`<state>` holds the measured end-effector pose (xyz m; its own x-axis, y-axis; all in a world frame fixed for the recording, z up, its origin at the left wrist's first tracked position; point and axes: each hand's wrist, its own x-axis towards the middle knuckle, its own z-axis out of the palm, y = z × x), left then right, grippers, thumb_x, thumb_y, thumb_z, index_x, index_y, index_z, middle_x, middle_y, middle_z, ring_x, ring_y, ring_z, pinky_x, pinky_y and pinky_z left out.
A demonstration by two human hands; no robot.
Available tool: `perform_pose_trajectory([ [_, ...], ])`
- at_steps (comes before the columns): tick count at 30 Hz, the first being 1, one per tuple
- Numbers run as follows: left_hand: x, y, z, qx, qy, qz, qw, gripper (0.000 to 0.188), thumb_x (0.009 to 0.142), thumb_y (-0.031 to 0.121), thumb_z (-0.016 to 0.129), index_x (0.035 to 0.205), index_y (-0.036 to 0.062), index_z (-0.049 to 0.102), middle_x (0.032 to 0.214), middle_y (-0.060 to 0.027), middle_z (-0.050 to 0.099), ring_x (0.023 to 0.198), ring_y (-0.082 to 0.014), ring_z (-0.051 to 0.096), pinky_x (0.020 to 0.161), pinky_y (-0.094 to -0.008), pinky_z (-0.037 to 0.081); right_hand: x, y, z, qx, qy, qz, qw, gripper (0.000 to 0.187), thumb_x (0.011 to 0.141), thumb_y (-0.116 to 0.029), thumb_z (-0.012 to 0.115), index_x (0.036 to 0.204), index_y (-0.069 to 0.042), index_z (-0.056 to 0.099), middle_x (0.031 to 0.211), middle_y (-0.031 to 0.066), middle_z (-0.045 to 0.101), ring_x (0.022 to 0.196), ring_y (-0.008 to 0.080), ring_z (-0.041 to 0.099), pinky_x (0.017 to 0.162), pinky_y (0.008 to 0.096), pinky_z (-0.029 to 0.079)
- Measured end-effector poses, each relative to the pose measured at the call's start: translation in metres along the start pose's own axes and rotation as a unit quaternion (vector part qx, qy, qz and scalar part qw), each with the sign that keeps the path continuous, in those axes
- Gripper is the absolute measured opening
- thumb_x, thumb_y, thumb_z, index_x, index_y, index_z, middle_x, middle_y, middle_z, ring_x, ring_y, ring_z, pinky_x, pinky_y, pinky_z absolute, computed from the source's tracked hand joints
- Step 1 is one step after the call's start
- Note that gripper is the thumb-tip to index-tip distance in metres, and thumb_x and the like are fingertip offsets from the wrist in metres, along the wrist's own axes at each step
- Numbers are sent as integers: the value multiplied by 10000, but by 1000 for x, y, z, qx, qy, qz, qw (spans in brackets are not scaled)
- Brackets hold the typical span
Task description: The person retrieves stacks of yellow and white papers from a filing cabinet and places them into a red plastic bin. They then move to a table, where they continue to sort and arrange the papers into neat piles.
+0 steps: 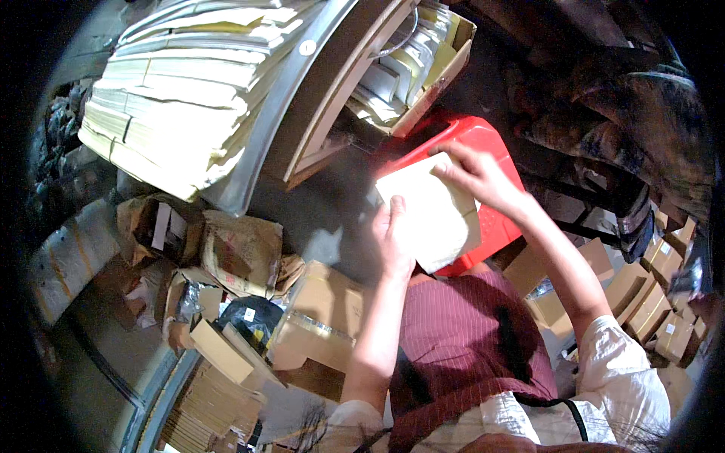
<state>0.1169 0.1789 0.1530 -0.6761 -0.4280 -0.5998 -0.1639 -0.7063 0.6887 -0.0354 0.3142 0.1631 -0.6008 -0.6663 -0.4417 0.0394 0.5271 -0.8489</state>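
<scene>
A cream stack of paper sheets [438, 219] is held in front of me, tilted, its face overexposed. My left hand [394, 240] grips its left edge, thumb on top and the other fingers hidden beneath. At the upper right edge my right hand [477, 180] is closed on the same stack, thumb lying on the face and fingers curled over the top. Under the sheets is a red plastic stool-like piece [495, 155], partly covered by them and by my right forearm.
A tall pile of bundled papers [174, 90] stands at upper left beside a metal edge [260, 128]. Beyond a wooden board [343, 90], an open cardboard box [445, 79] holds more papers. Cartons [321, 302] and a brown paper sack [242, 249] crowd the left floor; more boxes [642, 302] lie right.
</scene>
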Motion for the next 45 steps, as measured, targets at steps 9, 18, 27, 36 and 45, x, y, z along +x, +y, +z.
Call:
perform_pose_trajectory([
  [9, 12, 6, 13, 50, 36, -6, 998, 421, 1062, 320, 495, 1230, -56, 579, 1176, -140, 652, 1053, -194, 632, 937, -340, 494, -65, 4, 40, 105, 170, 88, 976, 403, 1047, -229, 520, 1358, 28, 518, 1122, 152, 668, 1069, 183, 623, 901, 316, 488],
  [18, 44, 33, 59, 144, -88, 47, 985, 477, 1074, 357, 436, 1264, -62, 558, 1220, -160, 631, 1070, -229, 632, 940, -330, 484, -67, 24, 13, 232, 252, 47, 938, 279, 1027, -192, 528, 1190, 20, 608, 969, 57, 662, 927, 127, 603, 831, 284, 489],
  [27, 213, 70, 103, 654, -32, 132, 744, 689, 988, 520, 407, 1350, -59, 502, 1364, -330, 520, 1295, -459, 482, 1102, -477, 351, -85, 13, -55, 146, 451, -9, 881, 284, 1031, -178, 555, 1208, 35, 617, 1028, 27, 657, 935, 82, 572, 836, 230, 462],
  [36, 274, 72, 4, 710, -36, 405, 575, 247, 823, 129, 601, 1052, 50, 650, 1089, -226, 652, 1046, -397, 609, 911, -460, 479, -76, 17, -68, 277, 455, 6, 846, 281, 1031, -183, 546, 1186, 38, 623, 1031, 26, 658, 936, 71, 575, 833, 226, 457],
  [45, 230, 61, 61, 699, -79, 222, 676, 393, 950, 200, 446, 1285, 51, 591, 1286, -221, 607, 1153, -405, 591, 992, -460, 464, -61, 23, -74, 291, 476, -11, 830, 320, 1032, -231, 548, 1209, 28, 610, 1056, 36, 654, 965, 76, 573, 863, 231, 445],
])
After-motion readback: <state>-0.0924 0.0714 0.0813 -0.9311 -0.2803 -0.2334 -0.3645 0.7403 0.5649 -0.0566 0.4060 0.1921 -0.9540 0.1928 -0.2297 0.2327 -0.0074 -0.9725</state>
